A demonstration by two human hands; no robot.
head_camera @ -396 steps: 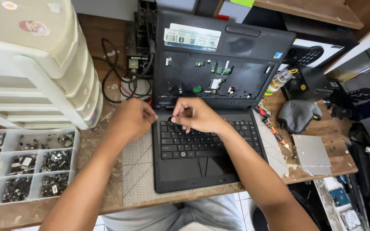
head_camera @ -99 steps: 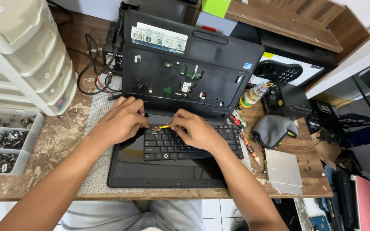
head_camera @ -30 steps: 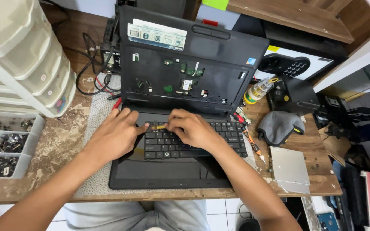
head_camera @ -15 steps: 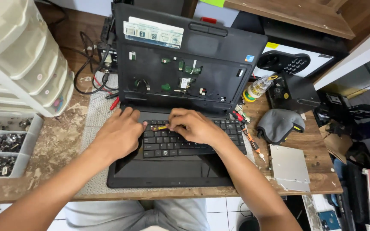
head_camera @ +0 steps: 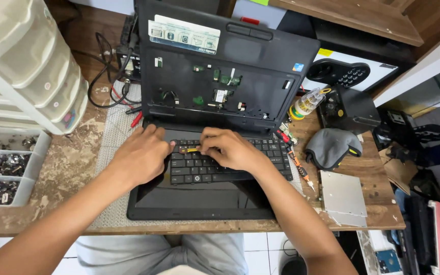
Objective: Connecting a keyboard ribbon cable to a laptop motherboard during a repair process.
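Left hand (unmoved) on keyboard

Matt black plastic laptop, worn wooden desk

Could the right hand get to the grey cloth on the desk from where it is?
Probably yes: the right hand rests on the keyboard, and only small tools lie between it and the grey cloth.

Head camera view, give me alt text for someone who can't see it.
Two bare hands, left hand and right hand, rest on a loose black keyboard lying on an opened laptop. Between them is a small yellow-handled tool. Parts trays sit left on the wooden desk.
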